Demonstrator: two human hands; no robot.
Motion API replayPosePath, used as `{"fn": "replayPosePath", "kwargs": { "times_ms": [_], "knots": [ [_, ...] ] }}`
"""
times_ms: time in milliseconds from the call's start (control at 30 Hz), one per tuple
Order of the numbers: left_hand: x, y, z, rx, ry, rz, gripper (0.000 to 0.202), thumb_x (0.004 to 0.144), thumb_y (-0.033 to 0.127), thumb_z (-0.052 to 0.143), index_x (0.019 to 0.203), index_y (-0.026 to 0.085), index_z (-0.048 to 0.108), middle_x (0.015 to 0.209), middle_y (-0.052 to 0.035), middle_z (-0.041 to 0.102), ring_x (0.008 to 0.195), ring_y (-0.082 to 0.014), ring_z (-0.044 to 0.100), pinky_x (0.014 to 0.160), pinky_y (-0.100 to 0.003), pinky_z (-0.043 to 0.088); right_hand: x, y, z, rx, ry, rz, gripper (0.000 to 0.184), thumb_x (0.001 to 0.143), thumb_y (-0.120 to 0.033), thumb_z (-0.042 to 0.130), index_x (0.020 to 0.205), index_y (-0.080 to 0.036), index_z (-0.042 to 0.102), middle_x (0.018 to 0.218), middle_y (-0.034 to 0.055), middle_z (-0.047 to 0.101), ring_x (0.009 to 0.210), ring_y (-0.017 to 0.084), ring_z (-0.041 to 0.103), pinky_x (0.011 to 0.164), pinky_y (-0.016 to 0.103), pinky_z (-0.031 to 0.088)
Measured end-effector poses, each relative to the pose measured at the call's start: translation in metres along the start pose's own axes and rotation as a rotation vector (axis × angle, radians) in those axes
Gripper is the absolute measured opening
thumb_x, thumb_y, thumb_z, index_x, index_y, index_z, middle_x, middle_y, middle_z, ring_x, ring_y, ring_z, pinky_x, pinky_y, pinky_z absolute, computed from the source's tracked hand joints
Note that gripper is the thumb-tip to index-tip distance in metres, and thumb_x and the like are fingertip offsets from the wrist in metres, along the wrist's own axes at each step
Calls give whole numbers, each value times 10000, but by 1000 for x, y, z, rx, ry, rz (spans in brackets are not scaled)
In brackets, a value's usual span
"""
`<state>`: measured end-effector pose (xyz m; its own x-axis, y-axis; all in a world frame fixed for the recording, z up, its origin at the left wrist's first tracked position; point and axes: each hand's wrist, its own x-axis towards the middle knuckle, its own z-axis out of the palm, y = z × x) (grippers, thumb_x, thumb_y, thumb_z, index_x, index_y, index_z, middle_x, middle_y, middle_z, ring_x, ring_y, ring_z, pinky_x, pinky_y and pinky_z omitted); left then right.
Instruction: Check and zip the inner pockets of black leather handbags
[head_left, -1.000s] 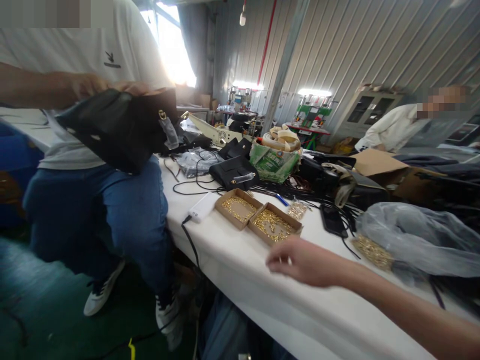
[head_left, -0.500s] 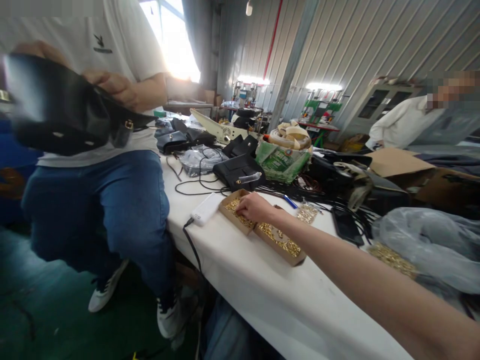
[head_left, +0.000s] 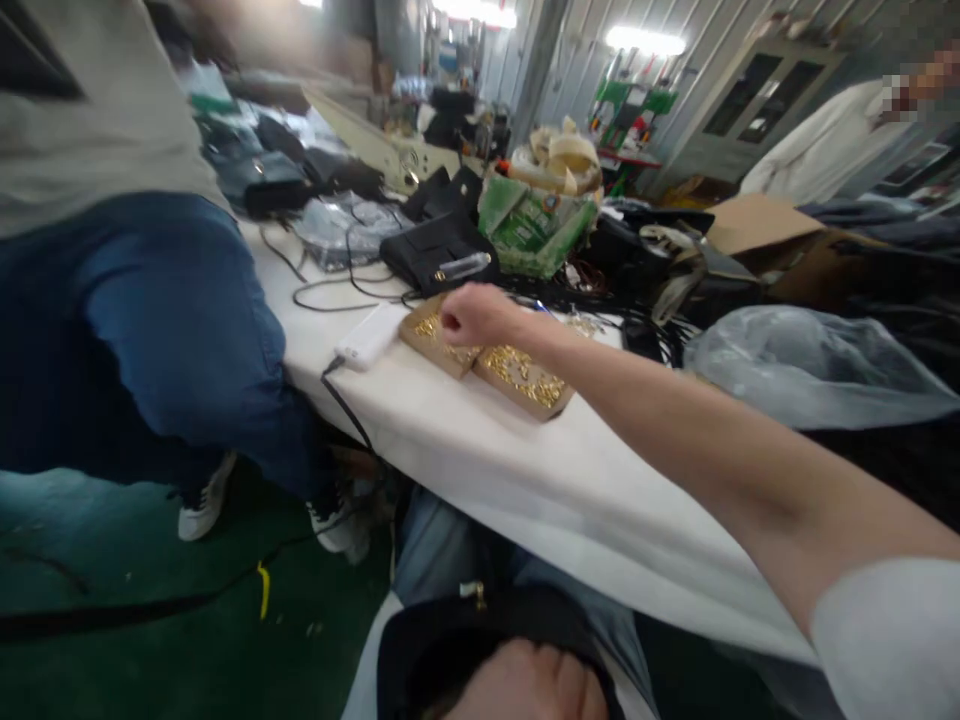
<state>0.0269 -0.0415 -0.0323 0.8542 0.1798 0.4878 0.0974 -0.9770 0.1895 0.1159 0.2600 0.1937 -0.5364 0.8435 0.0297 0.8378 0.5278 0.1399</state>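
My right hand [head_left: 476, 315] is closed with its fingers curled, raised just above two small open cardboard boxes. Whatever it may hold is hidden. The left box [head_left: 435, 357] and the right box [head_left: 517, 397] both contain many small gold-coloured metal pieces [head_left: 517, 368]. In my lap rests a black bag [head_left: 409, 635] with its opening facing up and a small gold metal fitting [head_left: 480, 597] at its edge. My left hand [head_left: 532, 685] is closed over the bag at the bottom of the view; its fingertips are hidden.
A white power bank [head_left: 371, 338] with a black cable lies left of the boxes. Behind stand a black bag [head_left: 439, 250] and a green container [head_left: 536, 225] holding rolls. Clear plastic sheeting [head_left: 795, 365] lies to the right. A person in jeans [head_left: 180, 310] sits at left.
My view has tilted down, bringing the black bag and my left hand into sight. My right hand has lifted out of the left box, its fingers now curled.
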Motion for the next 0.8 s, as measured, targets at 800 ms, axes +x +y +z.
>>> {"fn": "replayPosePath", "kwargs": {
  "times_ms": [800],
  "knots": [
    [-13, 36, -9, 50, 46, -82, 168, 1054, 109, 539, 913, 166, 609, 764, -47, 659, 615, -240, 626, 506, -395, 457, -331, -99, 59, 586, -417, -3, 178, 904, -126, 656, 751, -188, 721, 714, -1, 704, 660, 128, 569, 625, 280, 322]
  ]
}}
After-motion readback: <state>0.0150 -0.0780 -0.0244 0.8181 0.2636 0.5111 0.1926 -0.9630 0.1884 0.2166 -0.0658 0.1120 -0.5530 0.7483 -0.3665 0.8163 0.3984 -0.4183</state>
